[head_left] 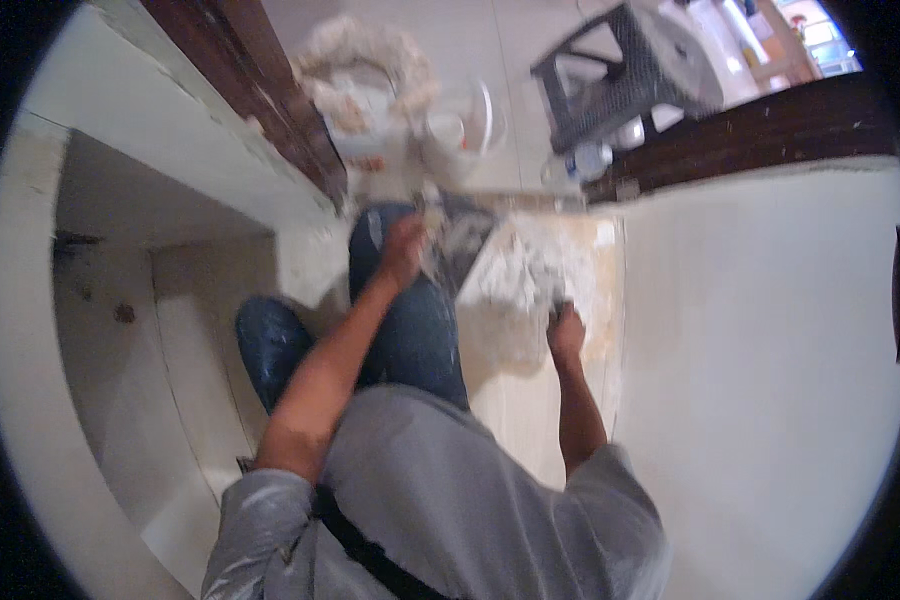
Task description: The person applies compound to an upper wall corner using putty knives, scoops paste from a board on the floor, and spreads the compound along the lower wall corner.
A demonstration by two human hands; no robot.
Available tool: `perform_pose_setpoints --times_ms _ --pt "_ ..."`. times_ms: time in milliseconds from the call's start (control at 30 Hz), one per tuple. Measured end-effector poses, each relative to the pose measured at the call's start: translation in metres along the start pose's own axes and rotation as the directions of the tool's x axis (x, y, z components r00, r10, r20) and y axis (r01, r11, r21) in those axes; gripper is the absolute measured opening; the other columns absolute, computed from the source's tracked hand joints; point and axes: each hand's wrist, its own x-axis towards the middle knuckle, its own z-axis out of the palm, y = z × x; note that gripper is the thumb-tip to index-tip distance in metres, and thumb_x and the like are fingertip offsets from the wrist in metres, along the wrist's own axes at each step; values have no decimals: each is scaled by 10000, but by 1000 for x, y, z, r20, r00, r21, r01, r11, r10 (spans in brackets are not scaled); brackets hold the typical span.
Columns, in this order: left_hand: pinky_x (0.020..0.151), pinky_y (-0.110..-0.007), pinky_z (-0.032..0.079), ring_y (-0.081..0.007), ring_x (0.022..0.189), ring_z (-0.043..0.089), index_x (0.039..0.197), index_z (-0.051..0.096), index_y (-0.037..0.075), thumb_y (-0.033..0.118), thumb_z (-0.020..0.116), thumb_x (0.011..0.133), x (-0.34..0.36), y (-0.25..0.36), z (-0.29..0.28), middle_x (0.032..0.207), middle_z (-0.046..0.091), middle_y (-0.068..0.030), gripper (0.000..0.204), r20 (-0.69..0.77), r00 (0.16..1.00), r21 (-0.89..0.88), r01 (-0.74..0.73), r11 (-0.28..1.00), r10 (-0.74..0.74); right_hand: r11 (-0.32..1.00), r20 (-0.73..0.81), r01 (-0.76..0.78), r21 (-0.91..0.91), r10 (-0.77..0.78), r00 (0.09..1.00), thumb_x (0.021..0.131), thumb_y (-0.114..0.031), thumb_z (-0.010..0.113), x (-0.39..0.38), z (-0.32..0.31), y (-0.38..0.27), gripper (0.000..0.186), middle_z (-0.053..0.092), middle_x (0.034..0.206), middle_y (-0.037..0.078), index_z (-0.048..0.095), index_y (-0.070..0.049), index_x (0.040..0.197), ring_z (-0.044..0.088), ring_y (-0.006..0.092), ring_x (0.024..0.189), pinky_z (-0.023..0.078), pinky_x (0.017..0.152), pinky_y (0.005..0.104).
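Observation:
My right hand (566,332) is closed round the handle of a trowel (552,296), whose blade end is smeared in white powdery plaster (518,262). The plaster lies in a loose heap on a pale, tan-stained patch of floor. Beside my bent knee, my left hand (404,252) is closed at the edge of a wide grey flat tool (460,240), streaked with white and slanting towards the heap. Blur hides its exact kind and how the fingers sit on it.
Past the dark wooden door frame (260,90) stand an open bag (370,60) of pale material and a white bucket (460,130). A dark plastic stool (620,75) is at the far right, with a clear plastic bottle (588,160) near it. White walls flank me; a recess (160,330) opens left.

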Motion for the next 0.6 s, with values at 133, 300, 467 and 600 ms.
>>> perform_pose_setpoints --times_ms 133,300,467,600 --pt "767 -345 451 -230 802 577 1036 621 -1 262 477 861 1 44 10 894 633 -114 348 39 997 -86 76 993 -73 990 90 -66 -128 78 993 813 -227 570 0 17 10 238 641 781 221 592 -19 926 634 396 751 494 654 513" --pt "660 -301 417 -128 725 525 1003 608 -5 222 482 837 4 82 8 790 596 -38 308 122 990 -287 103 953 -71 984 178 60 -168 -30 984 770 -195 583 40 21 6 241 655 785 227 618 -21 934 656 385 770 531 725 471" --pt "717 -317 439 -174 767 568 1027 607 -14 201 462 866 -7 70 7 843 628 -80 305 68 998 -137 9 991 0 987 222 114 -117 -86 971 777 -180 568 32 11 11 222 662 819 228 629 -27 924 662 375 782 536 722 474" --pt "845 -352 433 -255 911 587 1092 597 -18 218 436 905 -13 29 0 977 629 -161 342 35 987 -67 157 985 -155 989 150 66 -133 -46 988 777 -139 564 -23 36 18 192 646 729 196 593 -39 939 646 374 703 516 630 491"
